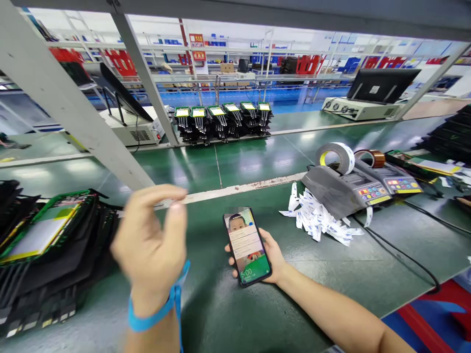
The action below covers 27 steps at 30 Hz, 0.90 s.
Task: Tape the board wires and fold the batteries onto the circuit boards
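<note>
A smartphone with a lit lock screen showing 5:00 and several notifications lies tilted in my right hand. My fingers wrap around its back and edges, above the green bench. My left hand is raised to the left of the phone, slightly blurred. Its thumb and index finger are bent, tips a little apart, and no object shows between them; the other fingers are mostly hidden. A blue wrist strap circles that wrist, its cord hanging down. Left of this hand sits a stack of black sheets topped by a green-framed panel.
Two tape dispensers carry tape rolls at the right, beside a pile of white paper strips. A black cable crosses the bench. Several bundled panels stand at the back. A slanted metal post rises at the left.
</note>
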Available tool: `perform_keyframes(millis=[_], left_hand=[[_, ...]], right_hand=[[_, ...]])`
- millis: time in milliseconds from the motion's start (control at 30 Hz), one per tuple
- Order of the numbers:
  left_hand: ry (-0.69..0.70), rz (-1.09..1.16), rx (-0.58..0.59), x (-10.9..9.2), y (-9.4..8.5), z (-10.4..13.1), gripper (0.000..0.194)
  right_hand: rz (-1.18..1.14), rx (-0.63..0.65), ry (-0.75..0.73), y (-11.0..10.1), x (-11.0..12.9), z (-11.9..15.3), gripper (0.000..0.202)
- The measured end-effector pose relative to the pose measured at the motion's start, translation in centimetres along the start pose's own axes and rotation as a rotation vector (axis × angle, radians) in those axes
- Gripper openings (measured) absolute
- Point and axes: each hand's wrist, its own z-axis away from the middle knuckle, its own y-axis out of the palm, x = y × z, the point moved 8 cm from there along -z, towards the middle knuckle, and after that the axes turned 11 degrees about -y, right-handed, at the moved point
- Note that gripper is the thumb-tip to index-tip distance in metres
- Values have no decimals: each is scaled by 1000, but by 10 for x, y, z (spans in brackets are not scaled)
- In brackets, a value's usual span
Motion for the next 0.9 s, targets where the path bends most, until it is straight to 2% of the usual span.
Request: perform_keyframes(millis=[67, 133, 200, 267, 500, 900], left_hand=[[39, -79, 124, 3, 28, -9, 21], [84, -167, 289, 7, 55, -10, 22], [119, -250, 413, 12, 73, -4, 33], [142, -328, 490, 18, 84, 5, 45], [222, -500, 619, 33, 105, 30, 89], [277, -527, 657, 34, 120, 34, 102]], right_hand=[[11, -3, 10, 0, 0, 1, 66], [12, -5, 11, 0, 1, 3, 65], [7, -12, 3, 0, 4, 4, 65], [-2, -15, -10, -1, 7, 4, 65], [-26, 0, -30, -2, 14, 2, 68], [-49, 40, -70, 1, 31, 7, 74]])
